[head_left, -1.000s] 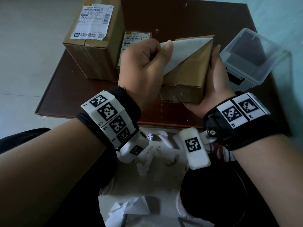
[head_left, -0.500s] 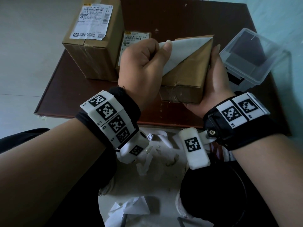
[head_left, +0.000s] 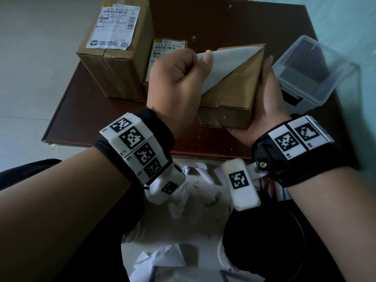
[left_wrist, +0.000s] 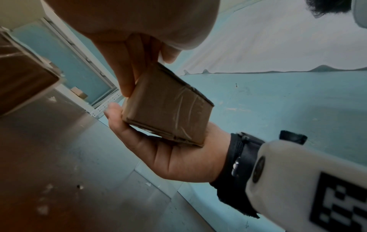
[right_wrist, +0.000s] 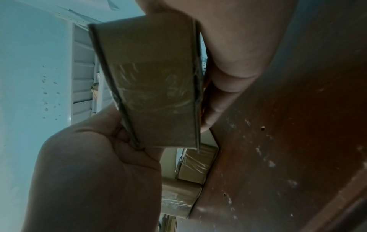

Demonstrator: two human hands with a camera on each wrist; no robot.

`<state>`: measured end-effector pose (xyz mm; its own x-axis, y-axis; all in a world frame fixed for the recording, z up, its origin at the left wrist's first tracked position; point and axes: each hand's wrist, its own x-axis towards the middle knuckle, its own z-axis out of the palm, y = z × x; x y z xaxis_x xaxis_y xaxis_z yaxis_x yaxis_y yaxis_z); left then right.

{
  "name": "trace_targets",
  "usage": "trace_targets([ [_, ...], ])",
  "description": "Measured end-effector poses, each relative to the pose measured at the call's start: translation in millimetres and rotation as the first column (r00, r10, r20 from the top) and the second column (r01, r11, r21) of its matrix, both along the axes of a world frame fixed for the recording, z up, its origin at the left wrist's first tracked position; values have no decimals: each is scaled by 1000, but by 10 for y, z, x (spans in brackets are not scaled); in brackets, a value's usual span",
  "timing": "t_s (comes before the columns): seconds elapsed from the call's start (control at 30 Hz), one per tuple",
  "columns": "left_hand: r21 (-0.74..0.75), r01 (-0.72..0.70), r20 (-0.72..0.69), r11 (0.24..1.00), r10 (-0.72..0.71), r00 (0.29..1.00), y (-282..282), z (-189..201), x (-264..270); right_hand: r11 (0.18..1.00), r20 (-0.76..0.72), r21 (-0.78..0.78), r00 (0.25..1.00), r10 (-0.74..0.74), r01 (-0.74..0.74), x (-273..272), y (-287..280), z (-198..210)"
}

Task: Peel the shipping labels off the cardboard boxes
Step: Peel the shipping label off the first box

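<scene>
A small brown cardboard box [head_left: 234, 92] is held above the near part of the table. My right hand [head_left: 264, 88] cups it from the right and underneath, thumb lying along its right edge. A white shipping label [head_left: 227, 60] is peeled back from most of the box top and still sticks at the far right corner. My left hand [head_left: 200, 58], in a fist, pinches the loose end of the label between thumb and fingers. From the left wrist, the box [left_wrist: 168, 109] lies in the right hand [left_wrist: 168, 155]. From the right wrist, the box [right_wrist: 151, 81] sits between both hands.
A large taped box [head_left: 116, 64] with its label [head_left: 114, 27] on stands at the far left of the dark wooden table [head_left: 97, 119]. A smaller labelled box [head_left: 162, 51] stands behind my left hand. A clear plastic container [head_left: 309, 72] is at the right. Torn paper scraps [head_left: 183, 194] litter the floor.
</scene>
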<state>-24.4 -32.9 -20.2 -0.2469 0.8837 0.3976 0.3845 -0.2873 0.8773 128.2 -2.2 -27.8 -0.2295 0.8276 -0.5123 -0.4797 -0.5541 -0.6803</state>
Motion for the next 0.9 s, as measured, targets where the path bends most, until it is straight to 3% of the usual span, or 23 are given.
trace_targets([
  [0.9,-23,11,29,1000,-10,1000,-17,22,2,1000,-33,-5,999,3,-3,-10,-15,-4],
])
